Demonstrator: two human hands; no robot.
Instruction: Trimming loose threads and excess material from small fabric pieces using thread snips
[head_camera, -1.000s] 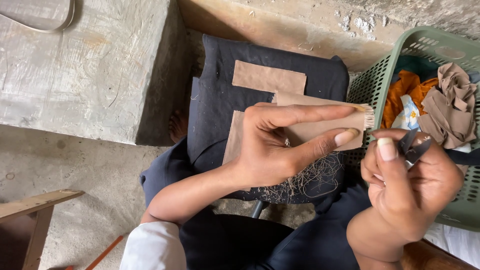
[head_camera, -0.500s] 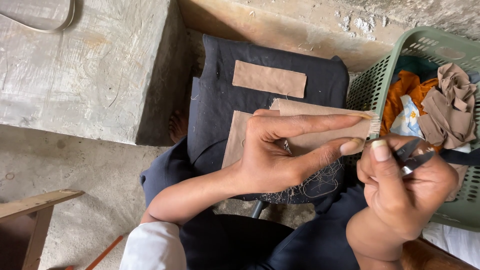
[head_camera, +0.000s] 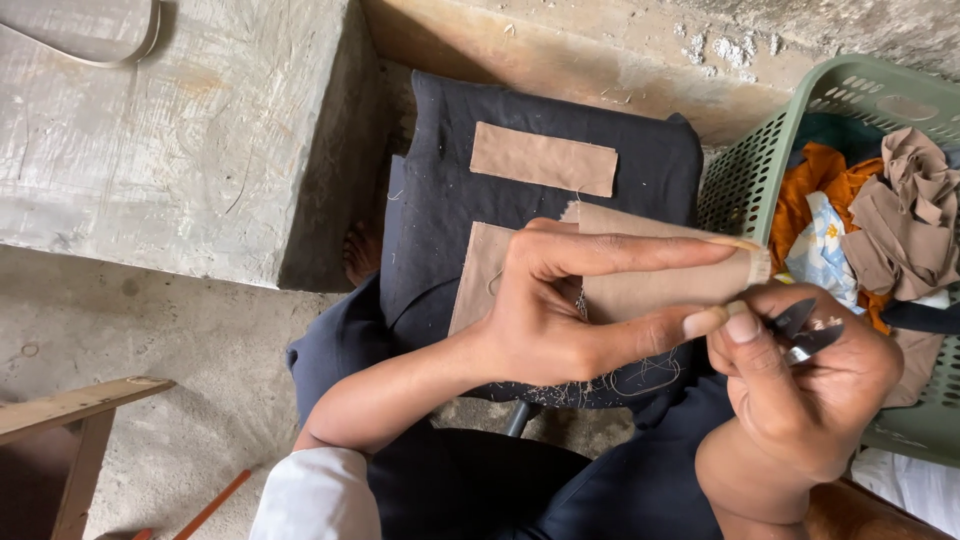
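Left hand (head_camera: 570, 310) pinching a tan fabric strip (head_camera: 660, 275) over the dark cloth (head_camera: 540, 200) on the lap; right hand (head_camera: 800, 395) clenched on small black snips (head_camera: 805, 328), touching the strip's end, beside green basket (head_camera: 760, 160).

Left hand (head_camera: 570, 310): palm down, fingers stretched long toward the right, index finger and thumb pinched together at the tips on something flat.
Left forearm: bare, running from the lower left up to the wrist, white sleeve pushed up at the elbow.
Right hand (head_camera: 800, 390): curled into a loose fist, back of the hand facing up, thumb pressed forward, fingers closed around a small dark tool.
Hands together: fingertips of the left almost touching the thumb of the right.
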